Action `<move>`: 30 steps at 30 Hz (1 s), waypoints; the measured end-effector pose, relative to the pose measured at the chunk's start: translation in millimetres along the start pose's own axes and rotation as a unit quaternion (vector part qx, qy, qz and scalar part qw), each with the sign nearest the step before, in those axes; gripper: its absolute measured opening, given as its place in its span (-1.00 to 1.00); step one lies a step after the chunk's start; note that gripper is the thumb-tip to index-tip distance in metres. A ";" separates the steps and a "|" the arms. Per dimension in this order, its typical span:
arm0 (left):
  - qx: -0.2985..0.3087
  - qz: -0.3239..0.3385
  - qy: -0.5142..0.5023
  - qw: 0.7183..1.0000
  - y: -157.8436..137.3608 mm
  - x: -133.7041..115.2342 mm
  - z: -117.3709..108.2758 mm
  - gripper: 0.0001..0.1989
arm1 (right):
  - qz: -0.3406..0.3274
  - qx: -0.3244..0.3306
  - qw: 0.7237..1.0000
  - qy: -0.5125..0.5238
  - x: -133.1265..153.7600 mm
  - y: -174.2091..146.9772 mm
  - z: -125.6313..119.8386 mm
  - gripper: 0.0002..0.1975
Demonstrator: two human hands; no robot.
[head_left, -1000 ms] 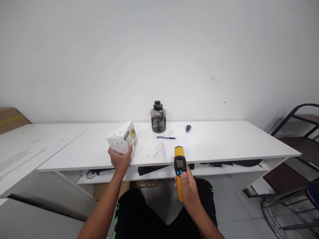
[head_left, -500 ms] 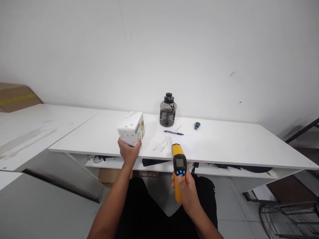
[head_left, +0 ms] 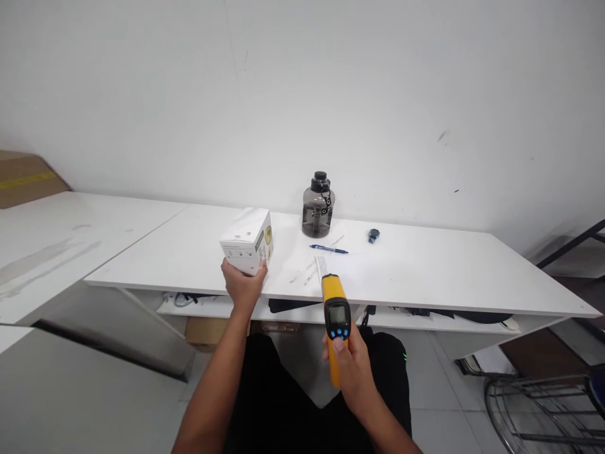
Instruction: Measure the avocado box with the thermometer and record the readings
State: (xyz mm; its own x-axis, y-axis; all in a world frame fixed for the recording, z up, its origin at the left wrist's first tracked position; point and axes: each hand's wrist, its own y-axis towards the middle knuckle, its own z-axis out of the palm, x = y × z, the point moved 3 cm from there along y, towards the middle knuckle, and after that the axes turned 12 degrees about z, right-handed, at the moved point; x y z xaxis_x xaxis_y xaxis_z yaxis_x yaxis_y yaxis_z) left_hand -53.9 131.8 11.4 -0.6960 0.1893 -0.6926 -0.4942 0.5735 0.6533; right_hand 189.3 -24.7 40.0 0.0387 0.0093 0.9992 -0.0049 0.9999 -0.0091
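Note:
My left hand (head_left: pixel 242 285) grips the near lower end of a white printed cardboard box (head_left: pixel 246 239) at the desk's front edge; whether the box rests on the desktop I cannot tell. In my right hand (head_left: pixel 352 369) is a yellow and black infrared thermometer (head_left: pixel 336 302), its muzzle toward the desk and its small screen facing me. My thumb lies just below the blue buttons. Beyond the muzzle a clear ruler-like strip (head_left: pixel 320 265) lies on the desk, partly hidden by the thermometer. Behind it is a blue pen (head_left: pixel 329 249).
A dark translucent water jug (head_left: pixel 317 208) stands by the wall. Right of it lies a wristwatch (head_left: pixel 373 235). The white desk (head_left: pixel 449 271) has a lower shelf (head_left: pixel 212 308) with cables. A brown carton (head_left: pixel 28 178) sits far left, a metal rack (head_left: pixel 543 403) lower right.
The view has shifted slightly. The thermometer has moved a little to the left in the picture. Both hands keep their hold, and the box stays almost in place.

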 end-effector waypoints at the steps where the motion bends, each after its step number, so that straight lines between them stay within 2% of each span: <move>1: 0.001 -0.002 0.000 1.000 0.0 -0.2 -0.1 -0.08 | 0.005 -0.002 1.000 -0.001 -0.2 -0.8 -0.3 -0.57; 5: 0.006 0.003 -0.005 1.000 -0.1 -1.1 -0.5 -0.09 | 0.016 -0.008 1.000 0.000 1.6 -1.7 -1.7 -0.54; 10: 0.001 0.017 0.001 1.000 -0.4 1.7 0.6 -0.08 | 0.030 -0.015 0.999 -0.016 1.7 0.4 -0.5 -0.60; 20: -0.006 0.023 -0.010 1.000 -1.5 1.9 1.7 -0.10 | 0.081 0.025 0.996 0.002 -10.3 -5.7 21.3 -0.60; 25: -0.003 0.013 0.001 1.000 -3.5 4.0 -0.4 -0.11 | 0.091 0.057 0.993 -0.042 -7.9 33.4 37.9 -0.51; 28: 0.004 0.014 -0.019 1.000 -3.4 5.7 -0.1 -0.13 | 0.080 0.016 0.983 -0.164 0.1 76.9 47.5 -0.32; 30: 0.007 0.002 -0.038 0.999 -3.1 7.7 0.6 -0.13 | 0.083 0.000 0.955 -0.283 7.5 107.6 55.4 -0.16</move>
State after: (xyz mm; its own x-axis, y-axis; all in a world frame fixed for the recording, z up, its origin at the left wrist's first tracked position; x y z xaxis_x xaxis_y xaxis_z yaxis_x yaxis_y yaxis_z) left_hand -57.4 132.0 3.9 -0.6561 0.2524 -0.7113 -0.4836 0.5829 0.6529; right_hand 133.8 82.7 48.7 -0.5101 0.1638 0.8444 0.0352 0.9849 -0.1698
